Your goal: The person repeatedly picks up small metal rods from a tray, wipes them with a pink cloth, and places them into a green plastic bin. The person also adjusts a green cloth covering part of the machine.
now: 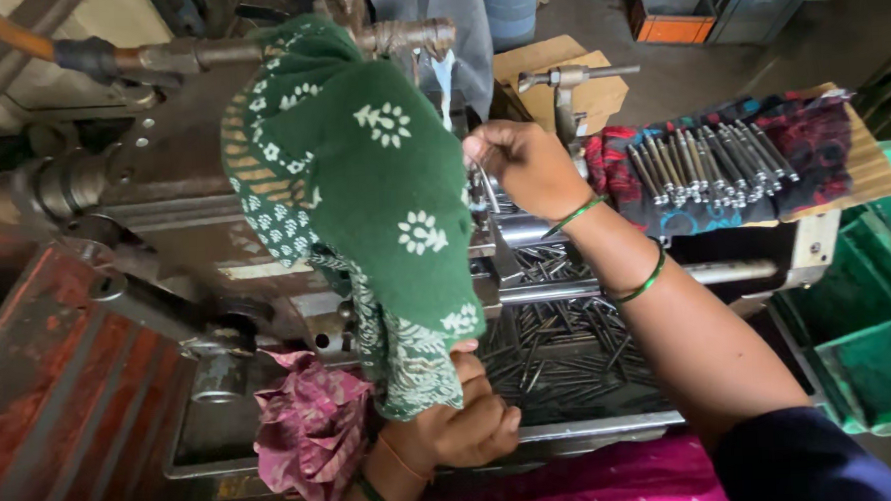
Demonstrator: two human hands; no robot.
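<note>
Nearest the camera, the left hand (463, 420) is clenched into a fist at the near edge of the machine, its fingers (488, 424) bunched under the hanging end of a green patterned cloth (362, 174) draped over the machine's upper part; whether it grips the cloth itself I cannot tell. Just left of it lies a crumpled pink cloth (308, 427). Farther off, the right hand (527, 162) is raised over the work zone, its fingers pinched on a thin metal rod (486, 184) that runs steeply down from the fingertips toward the machine's clamp. Below and between the two hands a tray (593, 426) holds a loose heap of dark rods lying every way. To the far right, well apart from the left hand but near the right forearm, a row of finished rods (707, 159) lies side by side on a dark flowered cloth (811, 134). Open room lies right of the tray, toward green crates (871, 362).
</note>
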